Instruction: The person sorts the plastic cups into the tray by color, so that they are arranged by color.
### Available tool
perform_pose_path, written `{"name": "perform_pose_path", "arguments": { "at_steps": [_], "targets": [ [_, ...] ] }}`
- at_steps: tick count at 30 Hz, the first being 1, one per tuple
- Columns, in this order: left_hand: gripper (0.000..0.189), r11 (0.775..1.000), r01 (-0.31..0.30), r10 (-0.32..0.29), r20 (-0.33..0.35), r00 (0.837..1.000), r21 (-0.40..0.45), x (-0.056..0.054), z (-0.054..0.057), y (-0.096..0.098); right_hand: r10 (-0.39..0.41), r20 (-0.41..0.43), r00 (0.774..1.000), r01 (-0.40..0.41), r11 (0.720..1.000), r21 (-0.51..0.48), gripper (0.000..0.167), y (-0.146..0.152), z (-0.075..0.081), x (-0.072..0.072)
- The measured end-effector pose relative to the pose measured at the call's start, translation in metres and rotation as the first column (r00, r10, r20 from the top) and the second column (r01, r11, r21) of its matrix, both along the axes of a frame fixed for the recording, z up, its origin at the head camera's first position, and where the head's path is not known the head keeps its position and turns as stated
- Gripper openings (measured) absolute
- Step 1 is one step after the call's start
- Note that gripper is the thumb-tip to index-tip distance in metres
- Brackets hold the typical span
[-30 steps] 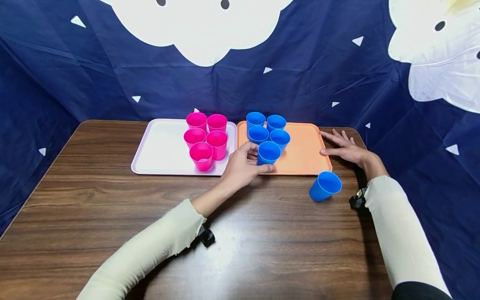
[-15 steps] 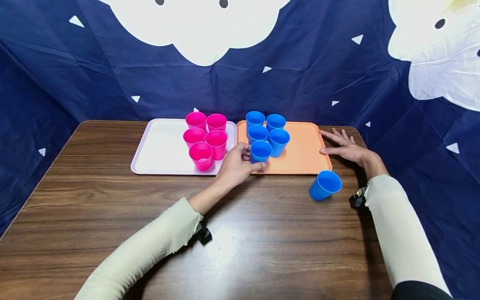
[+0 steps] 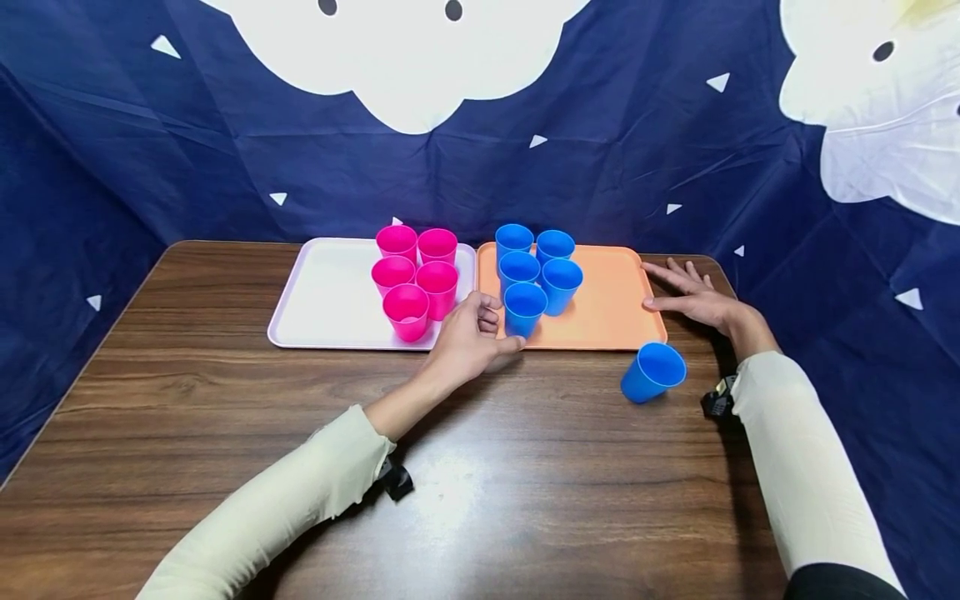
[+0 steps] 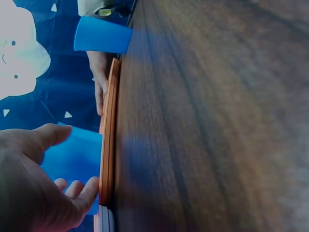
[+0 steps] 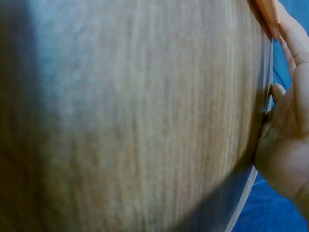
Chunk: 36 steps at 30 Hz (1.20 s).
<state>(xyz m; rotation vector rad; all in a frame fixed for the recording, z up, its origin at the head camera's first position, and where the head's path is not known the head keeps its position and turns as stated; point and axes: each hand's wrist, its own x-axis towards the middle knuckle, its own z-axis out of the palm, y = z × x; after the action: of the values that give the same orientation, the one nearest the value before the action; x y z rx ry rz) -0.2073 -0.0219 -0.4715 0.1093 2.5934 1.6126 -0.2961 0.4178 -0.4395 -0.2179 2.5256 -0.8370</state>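
My left hand [image 3: 468, 340] is beside the nearest blue cup [image 3: 524, 311] on the orange tray [image 3: 611, 312]. Its thumb and fingers are spread apart around the cup's near left side; the left wrist view shows them loose, without a grip on the cup [image 4: 72, 157]. Whether a fingertip still touches it, I cannot tell. Several more blue cups [image 3: 561, 285] stand upright behind, in two columns. My right hand [image 3: 697, 298] rests at the tray's right edge, fingers extended and thumb against the rim. In the right wrist view, that hand [image 5: 289, 111] lies along the tray's corner.
Another blue cup [image 3: 652, 372] stands on the wooden table [image 3: 525, 483], in front of the tray's right corner. A white tray [image 3: 322, 300] adjoins on the left, with several pink cups [image 3: 407, 314] on its right part. A dark blue cloth [image 3: 300, 150] hangs behind.
My left hand has moved the front blue cup leftward, into line with the left column, then loosened its hold and drawn slightly back. The right hand has stayed in place.
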Motion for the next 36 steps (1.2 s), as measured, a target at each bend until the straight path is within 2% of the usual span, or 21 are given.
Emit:
{"name": "perform_pose_path", "arguments": {
  "at_steps": [3,5,7,12,14,20,27,30,36],
  "targets": [
    [0.067,1.0,0.002,-0.002,-0.019,1.0,0.025,0.001,-0.007,-0.004,0.0,0.003,1.0,0.0,1.0,0.001,0.088,-0.001,0.001,0.001],
    [0.063,1.0,0.009,-0.008,-0.035,0.999,0.026,0.005,-0.006,-0.005,0.001,0.003,1.0,-0.001,1.0,0.001,0.088,-0.002,0.002,0.002],
    [0.058,0.999,0.025,-0.024,-0.042,0.999,0.032,0.013,0.003,-0.006,0.003,0.003,1.0,-0.003,1.0,0.001,0.088,-0.003,0.004,0.003],
    [0.048,0.996,0.078,-0.077,-0.012,0.997,0.053,0.044,0.046,0.004,0.003,0.006,1.0,-0.003,1.0,0.001,0.088,-0.002,0.006,0.005],
    [0.045,0.993,0.105,-0.105,-0.002,0.994,0.05,0.052,0.056,0.011,0.001,0.006,1.0,-0.001,1.0,0.003,0.088,-0.002,0.007,0.006],
    [0.045,0.975,0.214,-0.214,-0.008,0.977,0.067,0.061,0.058,0.029,0.0,0.007,1.0,0.0,1.0,0.006,0.089,-0.002,0.005,0.005],
    [0.057,0.941,0.316,-0.322,0.034,0.946,0.121,0.066,0.06,0.049,0.005,0.012,1.0,-0.005,1.0,0.008,0.092,0.002,0.001,0.002],
    [0.064,0.931,0.34,-0.349,0.053,0.936,0.132,0.066,0.059,0.058,0.003,0.006,1.0,-0.003,1.0,0.005,0.091,0.001,0.001,0.002],
    [0.07,0.924,0.369,-0.376,0.065,0.924,0.101,0.064,0.056,0.078,-0.003,0.005,1.0,0.003,1.0,0.005,0.089,0.0,0.001,0.002]
  ]
}}
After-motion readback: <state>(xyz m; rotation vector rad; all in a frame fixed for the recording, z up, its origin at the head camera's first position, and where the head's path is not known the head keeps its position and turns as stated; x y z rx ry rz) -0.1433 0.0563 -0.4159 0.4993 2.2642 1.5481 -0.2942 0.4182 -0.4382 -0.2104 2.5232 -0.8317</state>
